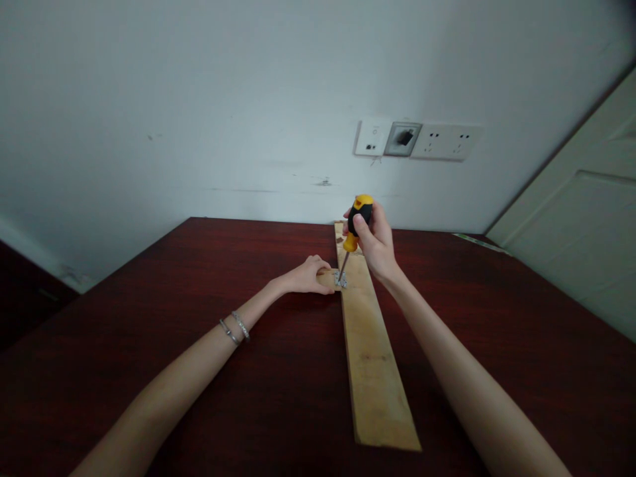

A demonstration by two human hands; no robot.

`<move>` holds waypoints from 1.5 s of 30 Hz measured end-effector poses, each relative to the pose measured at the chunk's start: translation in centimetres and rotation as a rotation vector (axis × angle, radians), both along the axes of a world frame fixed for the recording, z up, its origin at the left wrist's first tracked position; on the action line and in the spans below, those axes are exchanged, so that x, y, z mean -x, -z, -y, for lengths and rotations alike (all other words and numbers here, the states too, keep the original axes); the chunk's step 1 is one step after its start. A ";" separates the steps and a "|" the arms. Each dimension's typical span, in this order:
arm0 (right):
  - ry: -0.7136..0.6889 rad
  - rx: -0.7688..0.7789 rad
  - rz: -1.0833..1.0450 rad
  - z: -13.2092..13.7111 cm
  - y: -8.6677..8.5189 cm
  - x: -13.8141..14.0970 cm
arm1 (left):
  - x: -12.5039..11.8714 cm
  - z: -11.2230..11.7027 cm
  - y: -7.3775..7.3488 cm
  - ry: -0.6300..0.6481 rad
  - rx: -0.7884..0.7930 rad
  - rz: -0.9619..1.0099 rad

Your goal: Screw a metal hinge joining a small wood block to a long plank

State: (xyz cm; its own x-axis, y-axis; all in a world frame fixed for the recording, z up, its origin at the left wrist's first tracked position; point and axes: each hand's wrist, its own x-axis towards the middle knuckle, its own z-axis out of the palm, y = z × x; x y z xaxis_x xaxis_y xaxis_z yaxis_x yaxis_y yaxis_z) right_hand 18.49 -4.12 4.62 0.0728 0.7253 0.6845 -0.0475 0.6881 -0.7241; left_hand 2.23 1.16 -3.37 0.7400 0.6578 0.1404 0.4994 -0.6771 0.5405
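A screwdriver [361,211] with a yellow and black handle is gripped in my right hand [380,245]. It leans slightly, its shaft running down to a small metal hinge [340,279]. That hinge lies across the edge of a long wooden board [370,344] and a small wood block [326,281] beside it. My left hand [307,275] is closed around the small block, thumb on the near side and fingers on the far side. Whether the tip sits in a screw is too small to tell.
The dark red table [223,397] meets a white wall [199,99] at the back. Wall sockets [447,142], one holding a black plug [405,138], are above the table. A thin strip [479,243] lies at the back right, near a pale door [591,218].
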 end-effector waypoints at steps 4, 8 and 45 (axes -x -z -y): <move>-0.001 -0.011 0.005 0.0 0.1 0.1 | 0.0 0.0 0.0 -0.001 0.004 0.003; 0.003 -0.008 0.023 -0.1 0.2 0.1 | 0.0 0.0 -0.1 0.000 0.017 0.013; 0.015 0.009 0.032 -0.1 0.1 0.1 | 0.1 0.0 -0.1 0.003 0.010 0.018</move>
